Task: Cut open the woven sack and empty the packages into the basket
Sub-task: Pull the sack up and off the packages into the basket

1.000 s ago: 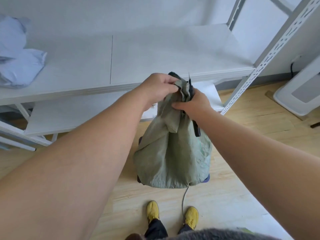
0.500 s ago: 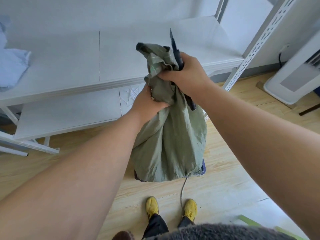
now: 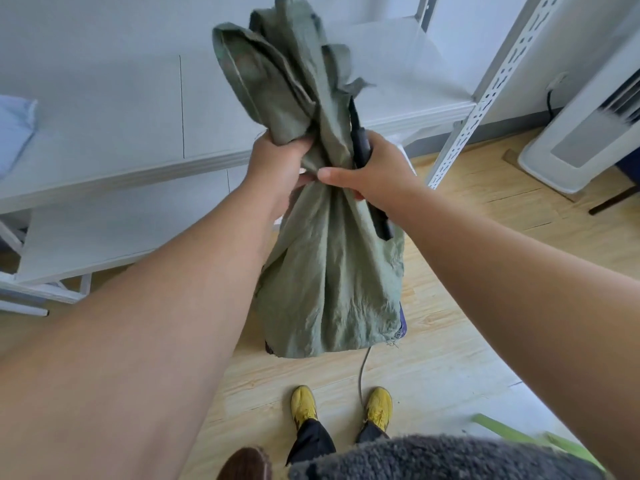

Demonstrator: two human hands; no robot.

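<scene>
A green woven sack [image 3: 329, 271] hangs upside down, gathered at mid height by both hands. My left hand [image 3: 277, 164] grips a bunched fold of the sack. My right hand [image 3: 374, 171] grips the sack together with a black-handled cutter [image 3: 360, 147], whose handle end pokes out below the hand. The sack's loose upper part flops above the hands. Under the sack's lower edge a dark blue basket [image 3: 401, 323] is only just visible. No packages can be seen.
A white metal shelving unit [image 3: 138, 140] stands behind the sack, with a slotted upright [image 3: 485, 98] at right. A bluish bag [image 3: 14, 133] lies on the shelf at far left. A white appliance [image 3: 588, 140] stands at right. A cord [image 3: 362, 372] runs between my yellow shoes.
Both hands have lifted the sack higher, and its free end now flops above them. The left hand has shifted its grip further along the gathered fabric.
</scene>
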